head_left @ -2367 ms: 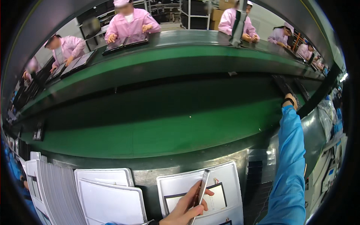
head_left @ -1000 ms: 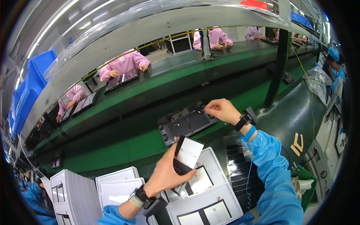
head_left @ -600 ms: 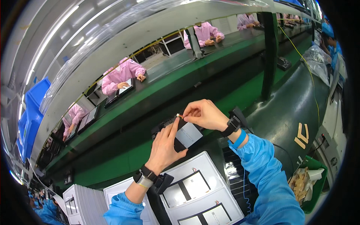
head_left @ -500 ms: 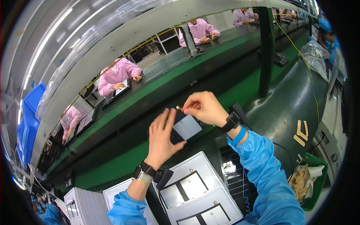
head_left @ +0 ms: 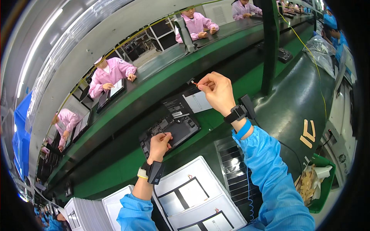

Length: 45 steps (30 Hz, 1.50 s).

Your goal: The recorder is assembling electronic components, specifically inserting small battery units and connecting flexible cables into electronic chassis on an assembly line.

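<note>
Black and open-backed, the device (head_left: 171, 125) lies on the green belt (head_left: 216, 119), the left hand (head_left: 159, 143) curled on its near left corner while the right hand (head_left: 216, 90) pinches the red lead (head_left: 194, 83) of the pale flat cell (head_left: 197, 101) at the far right end; to seat it well, keep the left hand bracing and lower the cell flat without tugging the lead. Half a second ago both hands held the cell up in the air between them; now it seems, as far as the bent view shows, to rest on the device.

Electronics assembly line: long green conveyor belt (head_left: 239, 82), workers in pink smocks (head_left: 111, 73) seated opposite, opened tablet chassis (head_left: 171, 125), white part trays (head_left: 192, 196).
</note>
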### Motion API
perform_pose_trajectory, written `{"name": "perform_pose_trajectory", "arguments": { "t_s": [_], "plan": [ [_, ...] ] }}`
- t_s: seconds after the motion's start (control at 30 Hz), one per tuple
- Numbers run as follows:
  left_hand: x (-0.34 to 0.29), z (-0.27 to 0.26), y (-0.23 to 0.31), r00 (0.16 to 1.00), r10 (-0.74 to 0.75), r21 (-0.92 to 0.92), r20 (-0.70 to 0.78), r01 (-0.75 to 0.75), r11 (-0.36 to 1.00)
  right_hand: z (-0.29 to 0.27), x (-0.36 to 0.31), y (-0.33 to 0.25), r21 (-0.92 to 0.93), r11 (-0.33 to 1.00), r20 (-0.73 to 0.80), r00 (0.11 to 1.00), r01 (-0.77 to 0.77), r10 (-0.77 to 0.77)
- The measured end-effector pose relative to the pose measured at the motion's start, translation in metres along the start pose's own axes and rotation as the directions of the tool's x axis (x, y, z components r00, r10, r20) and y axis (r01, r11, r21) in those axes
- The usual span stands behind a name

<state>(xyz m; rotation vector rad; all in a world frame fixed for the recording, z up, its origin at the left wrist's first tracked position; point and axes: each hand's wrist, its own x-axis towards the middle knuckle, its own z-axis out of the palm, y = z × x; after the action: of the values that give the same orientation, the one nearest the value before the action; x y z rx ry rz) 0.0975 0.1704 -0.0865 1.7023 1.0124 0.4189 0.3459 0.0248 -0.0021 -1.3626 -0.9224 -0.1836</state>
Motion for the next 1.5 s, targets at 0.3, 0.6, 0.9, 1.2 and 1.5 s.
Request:
{"name": "perform_pose_trajectory", "arguments": {
  "t_s": [0.3,0.6,0.9,1.2,1.5],
  "plan": [
    [-0.054,-0.04,0.039,0.949,0.312,0.175,0.041,-0.315,0.933,0.063,-0.017,0.036,-0.095,0.978,0.421,0.883,-0.185,0.208],
    [-0.081,-0.107,-0.046,0.889,0.447,0.71,0.102,-0.379,0.593,0.105,-0.04,0.05,-0.021,0.962,0.655,0.723,-0.273,0.219],
    [-0.072,-0.107,-0.035,0.936,0.351,0.654,-0.005,-0.263,0.709,0.117,-0.052,0.071,-0.045,0.981,0.663,0.728,-0.191,0.172],
    [-0.054,-0.112,-0.043,0.832,0.539,0.624,0.136,-0.494,0.606,0.138,-0.059,0.071,-0.04,0.992,0.69,0.715,-0.117,0.112],
    [-0.047,-0.114,-0.039,0.836,0.512,0.575,0.199,-0.522,0.63,0.126,-0.073,0.077,0.058,0.994,0.751,0.661,-0.09,0.016]
  ]
}}
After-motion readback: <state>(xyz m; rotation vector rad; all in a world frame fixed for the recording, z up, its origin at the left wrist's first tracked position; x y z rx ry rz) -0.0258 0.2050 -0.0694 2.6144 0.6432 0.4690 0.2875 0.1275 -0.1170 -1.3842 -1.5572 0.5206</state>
